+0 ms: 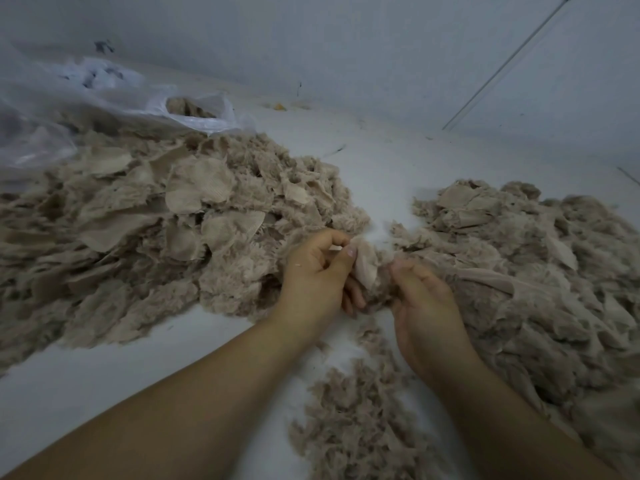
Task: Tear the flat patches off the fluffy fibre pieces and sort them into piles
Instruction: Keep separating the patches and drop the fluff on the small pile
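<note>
Hands meeting between two heaps: left hand [317,271] pinching flat patch [367,268], right hand [424,299] gripping fluffy piece [382,289] beside it. Big pile [138,230] left, second pile [519,271] right, loose fluff [356,410] near wrists, plastic bag [104,95] behind.

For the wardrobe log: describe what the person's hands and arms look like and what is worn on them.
Both forearms are bare to the bottom edge of the picture: no sleeves, gloves, watch or rings show. The left hand has a short, unpainted thumbnail and a small pale fleck on its back. The right hand shows no markings.
</note>
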A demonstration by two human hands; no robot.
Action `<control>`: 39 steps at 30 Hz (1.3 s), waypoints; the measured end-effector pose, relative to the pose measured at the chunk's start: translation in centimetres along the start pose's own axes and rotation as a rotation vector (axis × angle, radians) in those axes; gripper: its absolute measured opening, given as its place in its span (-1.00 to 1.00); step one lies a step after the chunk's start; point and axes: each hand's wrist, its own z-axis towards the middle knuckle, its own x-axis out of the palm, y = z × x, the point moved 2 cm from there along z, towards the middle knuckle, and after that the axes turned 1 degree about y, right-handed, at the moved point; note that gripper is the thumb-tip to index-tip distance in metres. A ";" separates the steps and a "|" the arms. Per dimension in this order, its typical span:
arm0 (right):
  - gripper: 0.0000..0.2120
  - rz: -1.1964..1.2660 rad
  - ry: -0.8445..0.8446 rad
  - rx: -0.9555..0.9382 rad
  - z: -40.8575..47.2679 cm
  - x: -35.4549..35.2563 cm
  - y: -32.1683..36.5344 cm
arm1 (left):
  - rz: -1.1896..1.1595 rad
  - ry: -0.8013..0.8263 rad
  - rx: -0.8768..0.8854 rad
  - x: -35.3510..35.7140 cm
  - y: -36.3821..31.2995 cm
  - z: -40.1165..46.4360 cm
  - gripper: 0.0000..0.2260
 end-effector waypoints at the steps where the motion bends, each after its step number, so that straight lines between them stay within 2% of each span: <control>1: -0.73 0.005 0.071 -0.023 -0.1 0.2 0.1 | -0.010 0.011 -0.019 0.1 0.1 0.0 -0.86; 3: -0.77 -0.036 0.162 -0.049 -0.4 0.5 0.1 | -0.031 0.017 -0.040 0.0 0.2 0.0 -0.84; 5: -0.83 -0.159 0.103 -0.071 -0.2 0.1 -0.2 | -0.052 -0.011 -0.051 -0.1 0.3 0.1 -0.83; 7: -0.79 -0.201 0.069 -0.066 0.1 -0.5 -0.6 | -0.041 -0.068 -0.067 -0.5 0.4 0.3 -0.83; 10: -0.69 -0.124 0.080 -0.035 0.2 -0.6 -0.7 | -0.012 -0.130 -0.080 -1.1 0.7 0.5 -0.81; 13: -0.75 -0.021 0.028 0.003 0.5 -0.9 -0.9 | -0.029 -0.162 -0.094 -1.2 0.9 0.6 -0.79; 20: -0.65 0.007 -0.040 0.006 0.4 -1.1 -0.7 | -0.015 -0.232 -0.116 -1.6 1.2 0.9 -0.78; 25: -0.72 0.043 -0.113 0.033 0.6 -1.2 -0.8 | -0.013 -0.251 -0.118 -1.7 1.4 1.0 -0.76; 28: -0.66 0.043 -0.108 0.018 0.7 -1.4 -1.0 | -0.080 -0.215 -0.155 -1.3 1.2 0.9 -0.78; 32: -0.54 0.050 -0.167 0.026 0.8 -1.2 -0.9 | -0.035 -0.297 -0.126 -1.8 0.5 0.8 -0.78; 36: -0.69 0.050 -0.239 0.050 0.8 -1.2 -0.9 | -0.087 -0.313 -0.153 -1.7 0.1 0.7 -0.77; 39: -0.71 0.054 -0.235 0.047 0.7 -1.3 -0.9 | -0.153 -0.312 -0.186 -1.6 0.2 0.6 -0.75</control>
